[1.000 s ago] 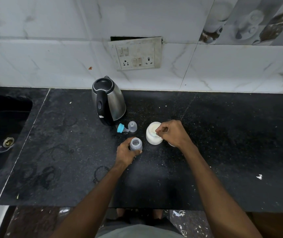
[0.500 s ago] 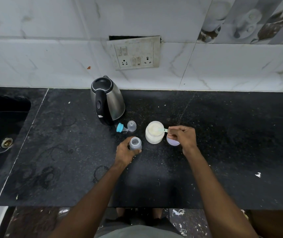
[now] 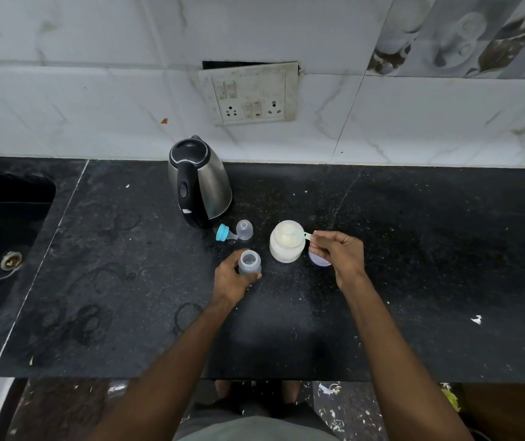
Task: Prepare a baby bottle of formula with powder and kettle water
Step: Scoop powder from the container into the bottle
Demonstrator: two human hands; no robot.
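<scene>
An open baby bottle (image 3: 249, 261) stands upright on the black counter (image 3: 413, 249), with my left hand (image 3: 232, 281) wrapped around its body. To its right stands an open jar of pale formula powder (image 3: 286, 246). My right hand (image 3: 340, 254) pinches the handle of a light green scoop (image 3: 299, 233) whose bowl sits over the jar's mouth with powder in it. A steel kettle (image 3: 199, 183) with a black lid and handle stands behind, near the wall. The blue-ringed teat (image 3: 224, 233) and the clear cap (image 3: 244, 230) lie between kettle and bottle.
A purple-white lid (image 3: 318, 260) lies under my right hand beside the jar. A black sink (image 3: 3, 243) is sunk into the counter at the far left. A socket plate (image 3: 250, 93) hangs on the tiled wall. White scraps (image 3: 476, 319) lie at the right.
My right hand has drawn back to the right from over the jar, bringing the scoop's handle into sight. My left hand has stayed on the bottle.
</scene>
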